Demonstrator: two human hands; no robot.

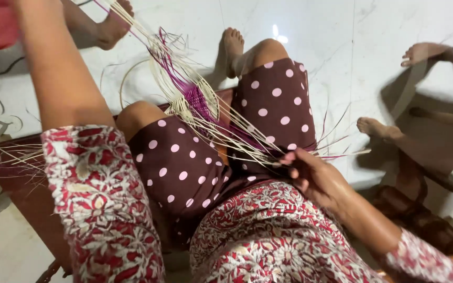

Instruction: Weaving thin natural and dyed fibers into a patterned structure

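A half-woven piece (197,102) of cream and purple strips rests over my knees, which are in brown polka-dot cloth. Its loose strips (252,139) fan out toward the lower right. My right hand (310,175) is closed around the ends of these strips, above my right thigh. More strips (127,21) run up to the top left edge. My left arm (61,78), in a red floral sleeve, reaches up along the left side, and its hand is cut off by the top edge of the view.
I sit on a dark reddish wooden seat (11,173) on a white marble floor (336,31). My own foot (232,44) rests ahead. Other people's bare feet show at the top left (114,26) and on the right (423,52), (376,128). Loose strips (17,154) lie on the left.
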